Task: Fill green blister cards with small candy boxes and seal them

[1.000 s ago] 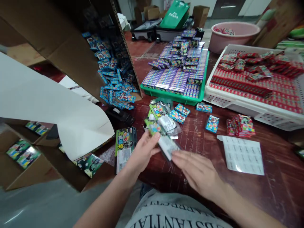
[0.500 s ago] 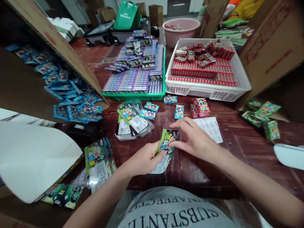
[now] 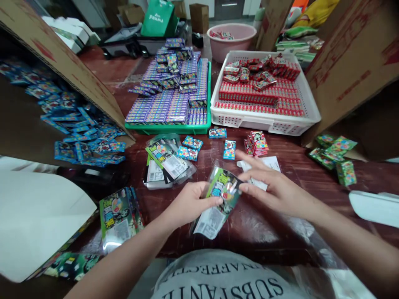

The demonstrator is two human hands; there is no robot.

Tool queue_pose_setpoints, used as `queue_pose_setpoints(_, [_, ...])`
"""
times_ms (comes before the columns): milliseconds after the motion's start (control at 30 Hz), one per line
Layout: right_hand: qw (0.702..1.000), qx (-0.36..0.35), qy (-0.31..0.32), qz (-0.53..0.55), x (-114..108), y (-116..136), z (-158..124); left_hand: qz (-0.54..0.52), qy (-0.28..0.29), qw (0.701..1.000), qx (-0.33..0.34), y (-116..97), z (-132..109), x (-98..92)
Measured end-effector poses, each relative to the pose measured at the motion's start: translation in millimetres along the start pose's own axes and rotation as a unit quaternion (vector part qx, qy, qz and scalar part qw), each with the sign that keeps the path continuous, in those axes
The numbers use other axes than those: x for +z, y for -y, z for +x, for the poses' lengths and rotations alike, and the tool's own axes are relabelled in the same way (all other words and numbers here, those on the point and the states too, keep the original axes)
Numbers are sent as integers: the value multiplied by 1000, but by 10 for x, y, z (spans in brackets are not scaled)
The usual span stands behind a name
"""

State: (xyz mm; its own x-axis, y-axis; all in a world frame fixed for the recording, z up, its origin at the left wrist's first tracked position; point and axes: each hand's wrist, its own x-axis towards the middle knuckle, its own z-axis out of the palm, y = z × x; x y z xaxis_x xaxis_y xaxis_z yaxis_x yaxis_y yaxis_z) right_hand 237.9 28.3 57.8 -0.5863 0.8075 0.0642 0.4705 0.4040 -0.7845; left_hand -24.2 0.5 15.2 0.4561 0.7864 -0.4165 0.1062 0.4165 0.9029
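Note:
My left hand [image 3: 193,204] pinches a printed plastic pouch [image 3: 220,195] with green and black artwork, its thumb lying across the front. The pouch is tilted, with a clear top edge. My right hand [image 3: 271,182] is at the pouch's upper right corner, fingers spread and partly blurred; its thumb is against or very near the edge. Beyond the hands lie small blue packets [image 3: 230,149], a stack of red packets [image 3: 257,142] and a white sheet [image 3: 270,163] partly under my right hand. More printed pouches [image 3: 166,158] lie in a pile to the left.
A green tray [image 3: 208,99] holds rows of purple boxes, and a white basket [image 3: 240,120] holds red ones. Blue packets [image 3: 84,137] spill from a carton [image 3: 102,87] at left. Green packets [image 3: 338,151] lie at right. Another pouch stack [image 3: 116,216] sits beside my left forearm.
The pouch has turned its front more fully toward me and looks flatter and wider. My right hand has shifted slightly right and down, its fingers blurred. The whole view has shifted a little.

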Motion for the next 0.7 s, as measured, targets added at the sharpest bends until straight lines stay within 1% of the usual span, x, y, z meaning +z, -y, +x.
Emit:
queue_pose_setpoints(33, [996,39,-75,29,117,-38,-18,-6,-55,998,23,11,43,44])
queue_pose_setpoints(67, [987,76,-124,69,263,-74,-33,-12,-104,993,47,28,86,94])
queue_pose_setpoints(100, [978,106,-141,111,429,-103,-44,-13,-148,986,70,53,130,148])
queue_pose_setpoints(133, [972,131,-135,142,604,-127,-50,-7,-189,978,91,88,171,200])
queue_pose_setpoints(167, [969,152,-125,150,779,-145,-52,11,-228,968,109,133,208,245])
queue_pose_setpoints(200, [969,174,-126,126,944,-161,-48,45,-266,955,123,188,241,280])
queue_pose_setpoints(267, [963,216,-160,31,1221,-201,-22,159,-327,923,123,317,295,310])
queue_pose_setpoints(333, [950,244,-190,-44,1413,-262,21,281,-353,888,87,448,335,295])
queue_pose_setpoints(400, [947,253,-189,-64,1537,-335,68,344,-356,868,48,558,359,265])
queue_pose_setpoints(500, [951,246,-176,-69,1618,-396,112,345,-364,864,38,653,339,228])
queue_pose_setpoints(567, [956,233,-165,-72,1573,-388,113,350,-341,871,38,649,277,183])
queue_pose_setpoints(633, [963,212,-147,-76,1410,-377,107,384,-310,868,54,560,197,85])
queue_pose_setpoints(667, [966,200,-140,-86,1281,-385,113,412,-305,856,70,472,166,10])
queue_pose_setpoints(700, [967,186,-138,-105,1126,-408,133,448,-311,833,91,348,152,-85])
